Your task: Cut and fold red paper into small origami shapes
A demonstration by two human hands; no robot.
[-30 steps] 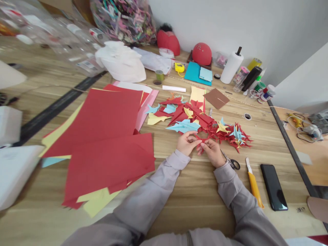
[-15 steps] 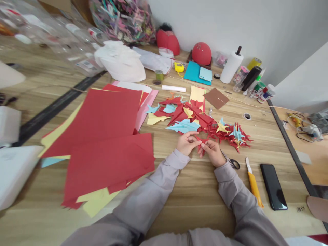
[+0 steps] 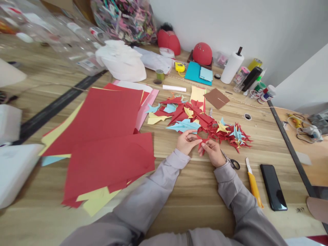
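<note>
Between my hands is a small folded piece of red paper [image 3: 204,140], partly hidden by the fingers. My left hand [image 3: 187,141] pinches its left side between thumb and fingers. On its right side, my right hand [image 3: 213,151] is closed on the same paper. Just beyond the hands lies a heap of folded paper pieces [image 3: 202,118], mostly red with some blue and yellow. A light blue folded paper plane [image 3: 183,125] rests right behind my left hand. Scissors [image 3: 234,164] lie beside my right wrist, partly covered by it.
Large red paper sheets [image 3: 110,164] spread over the left side. A utility knife [image 3: 253,188] with its blade out and a black phone [image 3: 273,187] lie at right. Brown paper [image 3: 217,98], a yellow tape measure [image 3: 179,67] and a white bottle [image 3: 232,67] are farther back.
Both hands stay in nearly the same place on the red paper, with only a slight shift of the fingers. The view has moved very slightly.
</note>
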